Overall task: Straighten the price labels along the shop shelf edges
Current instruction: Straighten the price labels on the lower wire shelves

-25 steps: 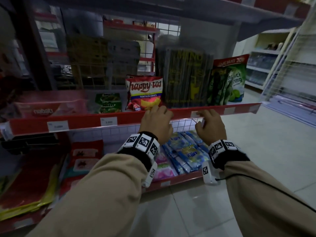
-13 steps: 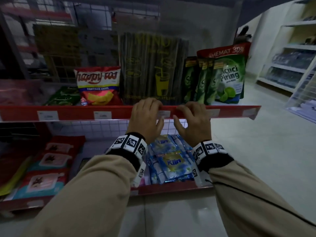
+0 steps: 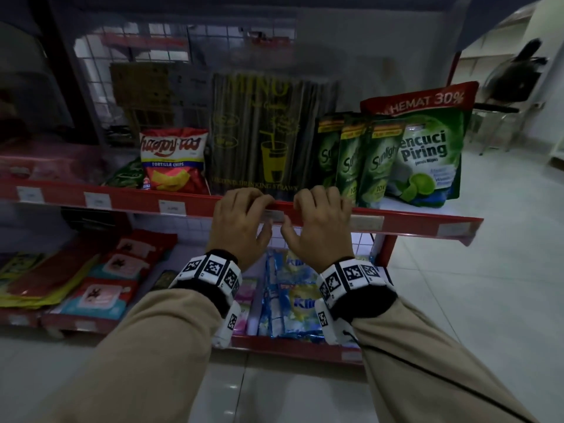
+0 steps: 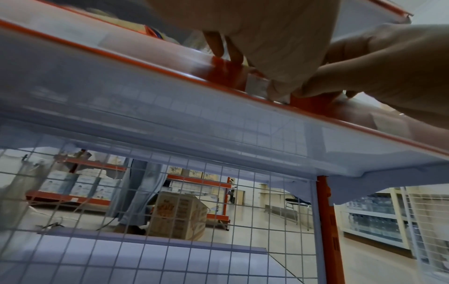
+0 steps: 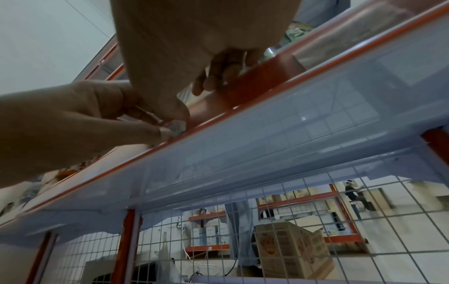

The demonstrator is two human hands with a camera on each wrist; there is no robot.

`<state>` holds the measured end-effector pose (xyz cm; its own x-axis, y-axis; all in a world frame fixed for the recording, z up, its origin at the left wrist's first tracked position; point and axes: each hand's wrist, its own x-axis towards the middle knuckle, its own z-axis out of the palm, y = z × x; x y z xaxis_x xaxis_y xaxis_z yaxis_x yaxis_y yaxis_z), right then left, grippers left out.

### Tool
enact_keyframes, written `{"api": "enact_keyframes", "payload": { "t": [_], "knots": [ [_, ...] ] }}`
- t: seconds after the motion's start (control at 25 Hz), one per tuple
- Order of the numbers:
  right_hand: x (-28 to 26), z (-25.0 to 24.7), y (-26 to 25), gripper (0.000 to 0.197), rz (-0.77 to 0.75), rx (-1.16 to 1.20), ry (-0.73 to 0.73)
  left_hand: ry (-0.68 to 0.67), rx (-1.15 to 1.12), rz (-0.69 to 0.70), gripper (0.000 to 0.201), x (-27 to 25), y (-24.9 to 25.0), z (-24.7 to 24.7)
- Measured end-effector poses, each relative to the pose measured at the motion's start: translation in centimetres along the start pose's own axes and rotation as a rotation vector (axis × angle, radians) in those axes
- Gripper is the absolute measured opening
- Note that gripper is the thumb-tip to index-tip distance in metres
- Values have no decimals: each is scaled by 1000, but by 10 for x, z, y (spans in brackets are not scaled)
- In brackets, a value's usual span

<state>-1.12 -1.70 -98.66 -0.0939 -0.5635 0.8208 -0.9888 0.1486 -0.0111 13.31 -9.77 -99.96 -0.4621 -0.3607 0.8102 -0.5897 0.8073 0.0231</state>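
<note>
A red shelf edge strip [image 3: 122,200] carries several white price labels. One price label [image 3: 274,215] sits between my hands, below the dark drinking-straws pack [image 3: 268,135]. My left hand [image 3: 241,218] hooks its fingers over the strip's top, its thumb at the label's left end. My right hand [image 3: 320,221] grips the strip the same way, thumb at the label's right end. In the left wrist view the label [image 4: 256,84] shows beside my left thumb. In the right wrist view both hands' fingertips meet on the label [image 5: 177,126].
Other labels [image 3: 172,207] [image 3: 366,222] sit along the same strip. Above it stand a chips bag [image 3: 174,160] and green dish-soap pouches [image 3: 378,160]. The lower shelf [image 3: 293,346] holds blue sachets. A wire mesh backs the shelf. Tiled floor lies to the right.
My left hand slid right from below the chips bag to below the straws pack. The two hands have come close together around one label.
</note>
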Motion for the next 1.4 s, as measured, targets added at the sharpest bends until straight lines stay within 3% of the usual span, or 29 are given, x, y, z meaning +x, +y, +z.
{"api": "enact_keyframes", "payload": {
  "t": [0.2,0.44,0.76,0.92,1.04,1.2,1.4],
  "knots": [
    [4,-2,5,25,-50,70,-50,-111,113,-43,31,6,7,-16],
    [-1,-3,2,18,-84,87,4,-271,191,-14,32,14,9,-27],
    [-4,-8,-8,18,-90,255,15,-214,53,113,18,10,-10,-29],
    [4,-15,-20,20,-144,208,-152,-213,42,95,20,7,-9,-29],
    [16,-17,-29,19,-93,148,-290,-209,35,65,23,7,-12,-27],
    [28,-21,-31,23,-20,159,-396,-185,-66,42,24,4,-16,-26],
    [39,-23,-38,12,100,237,-438,-185,-260,-18,36,7,-23,-30]
  ]
}}
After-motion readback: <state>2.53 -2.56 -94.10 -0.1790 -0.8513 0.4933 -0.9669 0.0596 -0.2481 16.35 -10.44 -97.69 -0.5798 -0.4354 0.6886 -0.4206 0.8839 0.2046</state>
